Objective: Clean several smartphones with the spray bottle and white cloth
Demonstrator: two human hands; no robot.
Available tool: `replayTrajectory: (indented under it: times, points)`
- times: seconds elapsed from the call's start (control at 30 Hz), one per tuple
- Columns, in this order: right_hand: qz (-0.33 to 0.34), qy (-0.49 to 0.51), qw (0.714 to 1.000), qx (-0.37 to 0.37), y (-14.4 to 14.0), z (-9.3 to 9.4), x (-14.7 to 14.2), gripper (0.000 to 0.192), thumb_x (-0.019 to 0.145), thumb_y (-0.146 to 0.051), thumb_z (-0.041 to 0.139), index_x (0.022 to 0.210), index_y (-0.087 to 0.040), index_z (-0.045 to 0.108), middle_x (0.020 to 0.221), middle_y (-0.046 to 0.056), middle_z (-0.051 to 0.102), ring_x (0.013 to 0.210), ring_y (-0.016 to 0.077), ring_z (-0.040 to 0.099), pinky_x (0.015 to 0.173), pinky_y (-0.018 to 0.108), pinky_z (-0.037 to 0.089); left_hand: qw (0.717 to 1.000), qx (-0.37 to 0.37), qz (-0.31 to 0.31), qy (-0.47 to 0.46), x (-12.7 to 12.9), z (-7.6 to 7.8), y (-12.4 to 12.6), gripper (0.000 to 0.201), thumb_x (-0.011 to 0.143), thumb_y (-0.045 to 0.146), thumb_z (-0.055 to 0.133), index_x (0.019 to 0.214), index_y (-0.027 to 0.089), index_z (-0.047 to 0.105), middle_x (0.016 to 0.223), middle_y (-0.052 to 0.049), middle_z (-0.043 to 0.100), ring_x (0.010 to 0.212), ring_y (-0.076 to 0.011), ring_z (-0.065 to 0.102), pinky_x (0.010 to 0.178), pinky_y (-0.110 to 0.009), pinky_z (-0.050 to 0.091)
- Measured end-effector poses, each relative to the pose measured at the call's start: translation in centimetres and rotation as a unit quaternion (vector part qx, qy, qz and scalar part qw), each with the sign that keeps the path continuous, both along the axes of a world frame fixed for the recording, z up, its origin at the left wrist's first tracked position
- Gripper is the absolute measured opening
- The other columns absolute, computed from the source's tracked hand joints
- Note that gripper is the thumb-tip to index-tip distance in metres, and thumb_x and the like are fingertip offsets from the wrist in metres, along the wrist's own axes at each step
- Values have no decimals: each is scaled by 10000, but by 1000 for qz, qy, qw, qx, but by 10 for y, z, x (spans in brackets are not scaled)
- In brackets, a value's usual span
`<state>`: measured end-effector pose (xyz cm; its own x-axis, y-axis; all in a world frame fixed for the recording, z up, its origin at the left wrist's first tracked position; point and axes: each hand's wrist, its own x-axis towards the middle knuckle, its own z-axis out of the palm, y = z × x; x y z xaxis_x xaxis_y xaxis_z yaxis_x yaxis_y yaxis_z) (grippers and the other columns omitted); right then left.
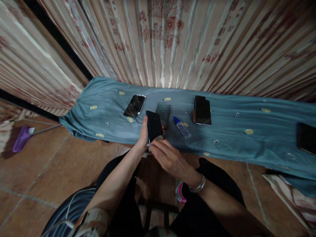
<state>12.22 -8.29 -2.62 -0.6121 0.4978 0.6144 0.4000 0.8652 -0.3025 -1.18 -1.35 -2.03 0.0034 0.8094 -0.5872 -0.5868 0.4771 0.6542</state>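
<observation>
A dark phone (154, 125) rests tilted in my left hand (143, 135), its thumb along the left edge and fingertips showing past the right edge. At the phone's lower end is my right hand (170, 157), fingers pinched together on a thin greyish-white piece (159, 138) that looks like cloth. That piece touches the lower part of the phone; most of it is hidden by the fingers. Just beyond the phone lies a flat dark item (165, 116), partly blurred out. To its right is a clear small bottle (183, 128) with a blue cap.
A blue-green cloth (234, 141) covers the long low surface. Phones (134, 106) lie to the left, a stack of phones (202, 111) to the right, and a dark device (306, 137) at the far right. Behind hangs a patterned curtain (163, 65). A purple brush head (21, 139) is on the floor.
</observation>
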Motion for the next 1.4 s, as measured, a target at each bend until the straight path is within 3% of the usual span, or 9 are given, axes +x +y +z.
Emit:
replayTrajectory:
  times: [0.3,0.43,0.7,0.87,1.0,1.2,1.4]
  points:
    - [-41,-31,999,-13,6,-5,15,310,976,-50,452,1243,-130,586,1183,147,665,1110,245,619,986,431,555,998,16,7,-61,-11,2,4,769,977,648,185,1138,75,673,712,-106,734,613,-211,699,633,-321,583]
    - [-48,-1,999,-14,10,-6,18,294,970,-66,480,1227,-116,614,1168,154,682,1102,249,628,963,419,567,996,20,3,-85,-16,0,6,795,977,645,155,1143,56,662,730,-125,736,636,-220,705,654,-334,582]
    - [-71,141,978,-137,20,-11,20,206,971,-207,574,1136,-239,694,1105,76,739,1044,198,699,933,374,596,986,53,1,-155,-19,-3,4,776,967,654,195,1102,65,681,745,-125,739,714,-242,719,766,-393,584]
    - [-85,185,957,-209,24,-15,21,182,950,-227,612,1094,-272,714,1106,49,755,1062,185,713,957,363,590,989,58,-2,-134,-15,-4,2,770,983,624,166,980,75,706,741,-131,749,662,-216,715,665,-321,577]
    - [-100,207,945,-234,31,-18,23,181,938,-227,616,1069,-277,730,1119,41,759,1072,186,712,983,371,576,992,39,-17,-119,-9,-4,0,763,997,594,164,1000,63,712,718,-124,748,586,-197,691,612,-298,562]
    - [-116,222,936,-246,42,-24,24,167,922,-243,626,1039,-276,741,1094,28,767,1051,189,716,983,371,566,991,20,-37,-131,-3,-2,-4,779,1002,592,170,1199,31,674,864,-149,772,807,-244,739,827,-360,576]
    - [-135,212,939,-232,47,-26,27,159,937,-266,609,1027,-260,741,1092,42,765,1038,192,719,955,361,571,992,1,-26,-123,3,-2,-8,691,1021,538,225,1218,54,678,907,-124,777,833,-231,736,853,-351,575]
